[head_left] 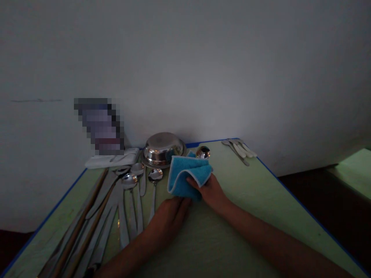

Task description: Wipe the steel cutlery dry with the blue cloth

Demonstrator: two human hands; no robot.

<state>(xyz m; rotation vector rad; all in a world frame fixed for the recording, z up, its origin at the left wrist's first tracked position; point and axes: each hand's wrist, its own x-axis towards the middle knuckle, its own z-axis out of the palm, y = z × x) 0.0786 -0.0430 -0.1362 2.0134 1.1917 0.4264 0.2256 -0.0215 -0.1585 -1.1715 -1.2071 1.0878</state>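
Right hand: closed on cloth. Left hand: at the cloth's lower edge, fingertips hidden, grip cannot be told. Beyond the cloth: spoon head. Left of left hand: utensils. Beyond both hands: upturned bowl. Past right hand: cutlery.

Dim light covers the table; the wall pales above its far edge, where the metal bowl glints. A pixelated patch (coarse blocks) stands by the far left corner; past the right edge, the floor darkens.
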